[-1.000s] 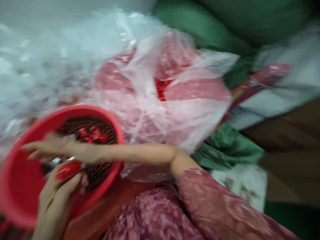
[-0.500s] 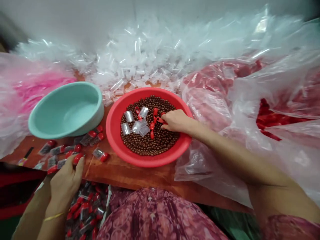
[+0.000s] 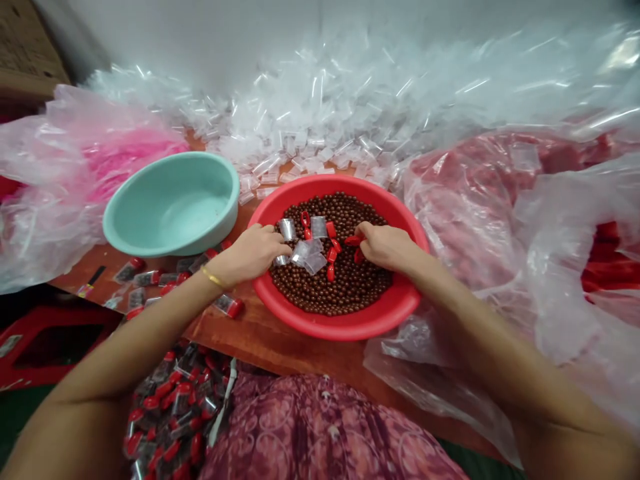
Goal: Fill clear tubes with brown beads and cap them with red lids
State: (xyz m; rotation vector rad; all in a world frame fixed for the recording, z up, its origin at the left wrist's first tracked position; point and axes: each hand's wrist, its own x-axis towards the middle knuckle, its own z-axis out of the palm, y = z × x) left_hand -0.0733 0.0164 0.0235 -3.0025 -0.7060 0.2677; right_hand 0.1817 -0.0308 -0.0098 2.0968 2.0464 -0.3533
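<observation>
Left hand (image 3: 251,253) has swung off the capped tubes (image 3: 230,306) on the table (image 3: 287,353) to the left side of the red basin (image 3: 340,328). Fingers curled by the clear tubes (image 3: 319,227); can't tell if it grips one. Right hand (image 3: 387,247), opposite: fingertips pinched on a red cap (image 3: 353,240) over the brown beads (image 3: 330,300). Handling, my read, near to far: beads hard, light, will roll; scoop, don't pick. Cap: very light, stiff, smooth; take it by the sides. Tubes: thin-walled, slick, could crack; hold round the barrel, lightly. Looks: beads round and glossy, caps bright red, tubes see-through, lying on the beads. Farther back: loose tube heap (image 3: 320,113) against the wall (image 3: 210,40).
</observation>
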